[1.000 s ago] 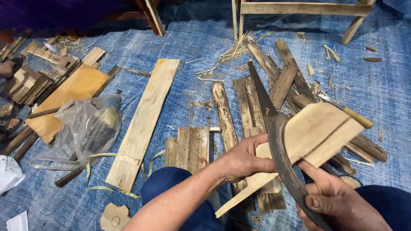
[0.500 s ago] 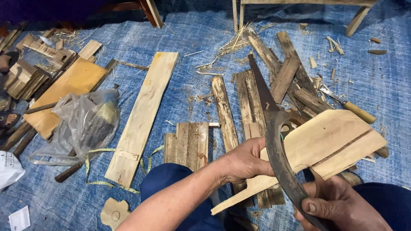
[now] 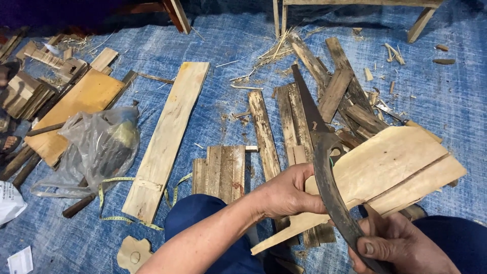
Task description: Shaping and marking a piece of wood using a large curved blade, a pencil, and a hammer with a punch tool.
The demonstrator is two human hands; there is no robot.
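Two hands engaged: pale cut board (image 3: 390, 162) gripped by left hand (image 3: 286, 193); curved saw (image 3: 329, 177) clasped by right hand (image 3: 401, 248). Sawing stage judged; firm bracing required next.

Two bare hands in view: left hand (image 3: 286, 195) at centre-low, right hand (image 3: 401, 248) at 5 o'clock. One curved dark blade (image 3: 329, 187) between them. One pale shaped wooden board (image 3: 395, 167) at 4 o'clock. One long pale plank (image 3: 167, 137) left of centre. One wide orange-brown board (image 3: 76, 106) at 9 o'clock. One clear plastic bag (image 3: 101, 147) at 8 o'clock. One yellow measuring tape (image 3: 122, 219) at 7 o'clock. One small cut-out wood piece (image 3: 133, 253) at 7 o'clock. Dark weathered slats (image 3: 264, 134) from centre to 1 o'clock: too overlapped for exact count.
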